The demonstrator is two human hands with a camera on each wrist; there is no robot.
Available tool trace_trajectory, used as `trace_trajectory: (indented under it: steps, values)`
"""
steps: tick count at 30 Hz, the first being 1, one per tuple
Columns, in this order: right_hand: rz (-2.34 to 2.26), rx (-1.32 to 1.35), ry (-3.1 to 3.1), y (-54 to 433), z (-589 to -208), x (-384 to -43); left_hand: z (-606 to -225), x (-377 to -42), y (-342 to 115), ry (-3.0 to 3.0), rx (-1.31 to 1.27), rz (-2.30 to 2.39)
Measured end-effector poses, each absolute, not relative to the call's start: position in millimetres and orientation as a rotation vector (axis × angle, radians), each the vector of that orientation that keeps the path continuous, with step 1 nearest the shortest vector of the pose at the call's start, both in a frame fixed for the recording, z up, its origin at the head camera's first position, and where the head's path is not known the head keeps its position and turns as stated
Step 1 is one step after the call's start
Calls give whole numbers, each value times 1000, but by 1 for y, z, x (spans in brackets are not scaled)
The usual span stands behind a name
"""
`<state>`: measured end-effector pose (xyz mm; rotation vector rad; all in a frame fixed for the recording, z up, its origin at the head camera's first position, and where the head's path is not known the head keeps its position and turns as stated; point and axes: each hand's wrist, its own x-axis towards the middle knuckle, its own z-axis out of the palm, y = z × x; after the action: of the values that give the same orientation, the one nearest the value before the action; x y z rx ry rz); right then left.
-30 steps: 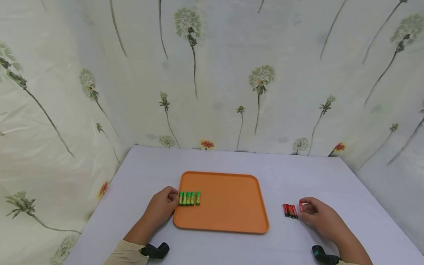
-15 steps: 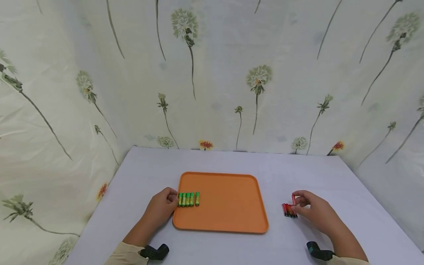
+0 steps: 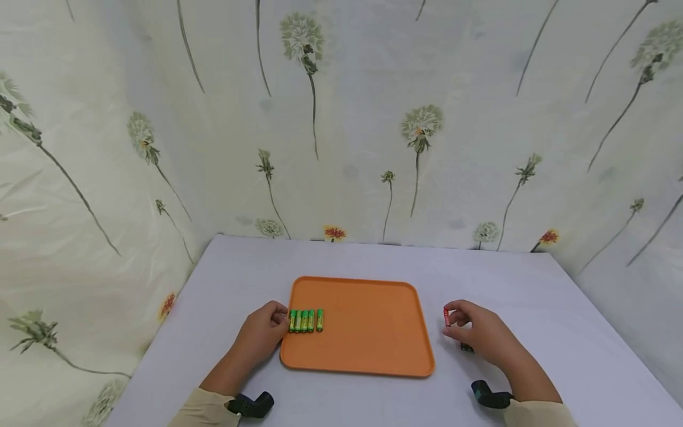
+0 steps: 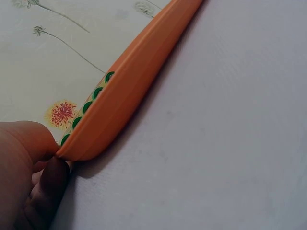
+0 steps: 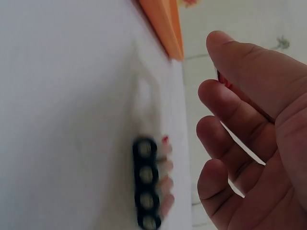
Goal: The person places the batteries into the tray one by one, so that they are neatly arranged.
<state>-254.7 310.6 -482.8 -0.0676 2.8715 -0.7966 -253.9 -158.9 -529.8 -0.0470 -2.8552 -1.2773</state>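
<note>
My left hand [image 3: 261, 333] pinches the left rim of the orange tray [image 3: 368, 344]; the left wrist view shows thumb and finger at the tray's edge [image 4: 115, 112]. Inside the tray, close to that hand, several green AA-size batteries [image 3: 305, 321] lie side by side, one set slightly apart to the right. Between thumb and fingertips, my right hand [image 3: 480, 332] holds a red battery [image 3: 446, 317] above the table, right of the tray. The other red batteries [image 5: 146, 175] lie in a row on the table below this hand, mostly hidden by it in the head view.
A white cloth covers the table [image 3: 256, 261]. Dandelion-patterned sheeting [image 3: 352, 118] hangs behind it and at both sides. Each wrist wears a black camera mount [image 3: 251, 405]. A strip of table lies between the tray's right edge and the right hand.
My right hand has lifted the red battery from beside the row and carried it left, over the row, towards the tray. My left hand and the green batteries have stayed in place.
</note>
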Motion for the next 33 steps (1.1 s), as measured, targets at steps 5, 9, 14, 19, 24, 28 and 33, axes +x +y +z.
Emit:
trace_trajectory:
  steps: [5, 9, 14, 19, 24, 28, 33]
  values:
    - [-814, -121, 2861, 290, -487, -261, -532, -255, -159, -2858, -40, -1268]
    - [-817, -159, 2856, 278, -491, -264, -533, -255, -157, -2867, -37, -1271]
    - [-819, -269, 2860, 262, -488, -268, -532, -254, -159, -2867, -56, -1262]
    - [-842, -373, 2863, 245, -483, -276, -530, -254, -161, -2862, -55, -1260]
    - [-897, -428, 2835, 226, -486, -284, -530, -254, -162, -2867, -43, -1255]
    - [-918, -420, 2804, 209, -487, -287, -530, -253, -162, -2870, -36, -1264]
    - [-940, -428, 2786, 192, -489, -290, -528, -255, -161, -2877, -31, -1261]
